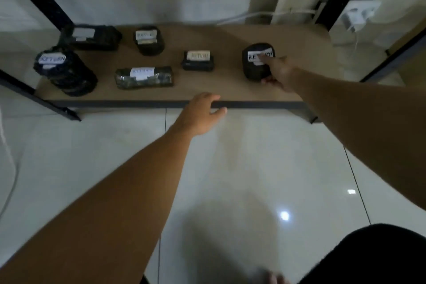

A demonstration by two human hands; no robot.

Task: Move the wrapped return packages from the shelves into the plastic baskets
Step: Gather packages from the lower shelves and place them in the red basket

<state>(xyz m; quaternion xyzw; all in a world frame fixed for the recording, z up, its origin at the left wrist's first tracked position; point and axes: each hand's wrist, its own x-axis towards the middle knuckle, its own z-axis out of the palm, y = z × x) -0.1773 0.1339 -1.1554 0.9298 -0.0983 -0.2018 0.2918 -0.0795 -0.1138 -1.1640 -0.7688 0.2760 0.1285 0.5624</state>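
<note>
Gleaming tile floor [253, 157] beneath seemingly wooden shelf [230, 90].

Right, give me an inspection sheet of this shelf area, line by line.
Surface: wooden shelf with a dark front edge, in a black frame.
Job's things: six dark wrapped packages with white labels: round package at right, small box, long package, squat package, flat package, tall package. No basket in view.
Clutter: nothing seen.
Hands: right hand grips the round package, thumb at its base; left hand rests on the shelf's front edge, fingers relaxed.
Cables: white cable behind the shelf; plug at wall socket.
Surroundings: glossy white tiled floor, pale wall.
</note>
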